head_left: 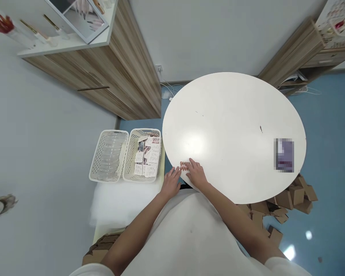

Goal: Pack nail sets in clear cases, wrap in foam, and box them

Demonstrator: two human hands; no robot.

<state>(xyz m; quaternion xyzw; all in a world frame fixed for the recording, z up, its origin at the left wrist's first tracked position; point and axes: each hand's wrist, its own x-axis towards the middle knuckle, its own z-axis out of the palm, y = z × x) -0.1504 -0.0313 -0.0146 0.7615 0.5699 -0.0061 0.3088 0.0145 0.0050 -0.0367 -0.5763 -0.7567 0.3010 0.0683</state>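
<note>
At about 8 o'clock on the white oval table (pixel 232 107), close to its edge, a two-row set of copper-coloured, nail-shaped pieces (pixel 184 166) is laid out. The two hands are held apart around it: the fingertips of the left hand (pixel 171 184) are placed just beside its 9 o'clock end, with the fingers loosely extended, while its 3 o'clock end is partly covered by the right hand (pixel 197 175). Whether anything is pinched by the right fingers cannot be told at this size. The step in hand is judged to be the positioning of the set; for the next move, light, even fingertip contact is called for, so that neither row is disturbed. Off the table's 9 o'clock side, printed cards (pixel 151 155) are held in a white basket (pixel 140 180), and clear plastic trays (pixel 110 153) in a second basket (pixel 103 179) beside it.
</note>
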